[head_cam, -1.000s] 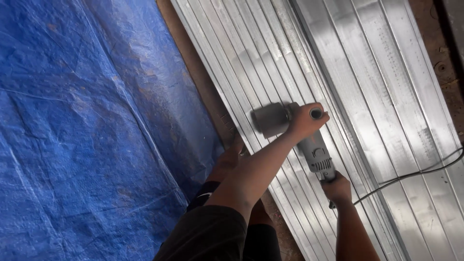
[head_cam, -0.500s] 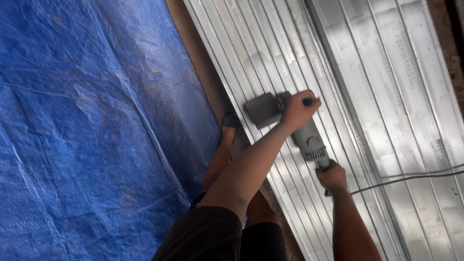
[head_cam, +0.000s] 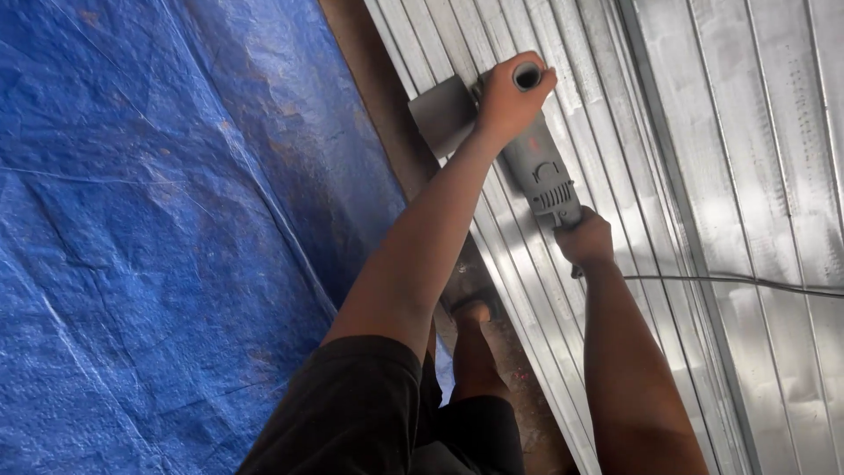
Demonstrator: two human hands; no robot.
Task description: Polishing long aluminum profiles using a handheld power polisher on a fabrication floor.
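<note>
A grey angle grinder [head_cam: 536, 171] lies against long silver metal profiles [head_cam: 563, 53] stacked side by side. My left hand [head_cam: 508, 92] is closed around the grinder's black side handle near its flat grey guard [head_cam: 444, 114]. My right hand [head_cam: 585, 242] grips the rear of the grinder's body, where a thin cable [head_cam: 730, 281] leaves to the right. The disc itself is hidden under the guard and my hand.
A blue tarpaulin [head_cam: 149, 220] covers the ground on the left. A strip of brown floor [head_cam: 374, 97] runs between it and the profiles. My foot [head_cam: 475, 312] stands on that strip. More ribbed metal sheets [head_cam: 774, 132] lie at the right.
Both hands and the grinder have slid further along the profiles, up in the picture. The view has shifted with them.
</note>
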